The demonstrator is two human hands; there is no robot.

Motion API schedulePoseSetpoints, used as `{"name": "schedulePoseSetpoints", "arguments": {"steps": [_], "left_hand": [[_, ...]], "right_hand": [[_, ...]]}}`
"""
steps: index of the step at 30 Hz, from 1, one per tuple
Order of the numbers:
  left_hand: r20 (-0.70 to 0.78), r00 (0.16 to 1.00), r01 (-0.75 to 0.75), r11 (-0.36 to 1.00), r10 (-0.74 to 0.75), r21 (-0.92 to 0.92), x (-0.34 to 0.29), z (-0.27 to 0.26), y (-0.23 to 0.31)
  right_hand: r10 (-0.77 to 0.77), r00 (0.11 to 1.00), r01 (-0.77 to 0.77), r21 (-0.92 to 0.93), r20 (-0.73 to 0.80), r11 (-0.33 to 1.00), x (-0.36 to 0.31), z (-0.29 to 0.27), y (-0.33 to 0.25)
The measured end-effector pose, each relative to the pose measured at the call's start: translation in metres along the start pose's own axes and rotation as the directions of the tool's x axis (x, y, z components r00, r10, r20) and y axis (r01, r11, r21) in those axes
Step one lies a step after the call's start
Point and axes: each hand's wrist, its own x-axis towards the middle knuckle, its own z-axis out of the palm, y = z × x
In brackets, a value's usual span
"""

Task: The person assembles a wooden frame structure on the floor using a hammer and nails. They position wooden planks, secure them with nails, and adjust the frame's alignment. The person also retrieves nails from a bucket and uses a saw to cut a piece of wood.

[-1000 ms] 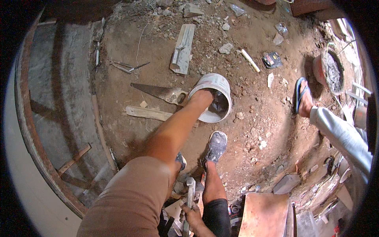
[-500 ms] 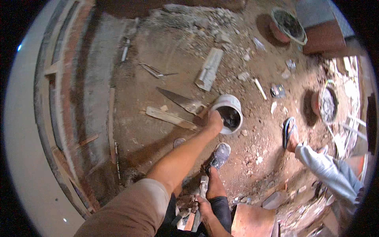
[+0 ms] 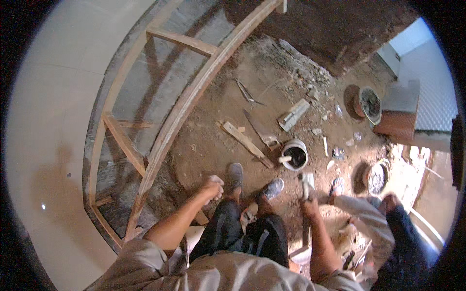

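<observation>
A person's right hand [image 3: 311,207] grips a pale tool [image 3: 307,182] just on the near side of a white bucket [image 3: 294,142], from whose dark interior a pale handle [image 3: 285,159] juts. The left hand [image 3: 212,189], fingers curled narrow, hangs left of the bucket and nearer the body; whether it holds anything cannot be told. A handsaw [image 3: 259,130] lies just beyond the bucket to the left, near a wooden board [image 3: 244,143]. Right of the bucket are a co-worker's leg [image 3: 364,213] and a pail [image 3: 367,177] of grey material.
</observation>
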Motion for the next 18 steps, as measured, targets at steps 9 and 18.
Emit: {"name": "schedulePoseSetpoints", "arguments": {"steps": [9,18], "left_hand": [[-0.059,0.996,0.043,0.968,-0.06,-0.246,0.003,-0.013,-0.071],[0.346,0.819,-0.273,0.841,0.458,-0.467,-0.008,-0.088,-0.11]], "right_hand": [[-0.101,0.991,0.107,0.057,-0.087,0.993,-0.015,0.055,-0.051],[-0.157,0.98,0.194,-0.412,0.122,0.89,-0.005,0.124,-0.003]]}}
